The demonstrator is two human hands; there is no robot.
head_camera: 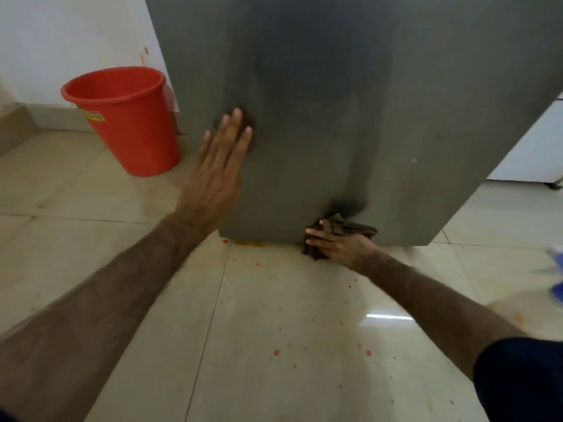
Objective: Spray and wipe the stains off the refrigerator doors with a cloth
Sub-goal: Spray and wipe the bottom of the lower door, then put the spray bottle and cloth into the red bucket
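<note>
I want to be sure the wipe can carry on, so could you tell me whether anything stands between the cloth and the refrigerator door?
Nothing visible does. The right hand presses the cloth directly against the bottom edge of the refrigerator door; the left hand lies flat on the door, higher up and off to the side.

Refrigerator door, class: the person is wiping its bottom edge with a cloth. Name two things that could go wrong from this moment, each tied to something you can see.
1. The right hand presses the brown cloth at the bottom edge of the refrigerator door; the cloth may drag over the orange-splattered floor and smear dirt back onto the door.
2. The left hand lies flat on the door, likely leaving fresh prints.
</note>
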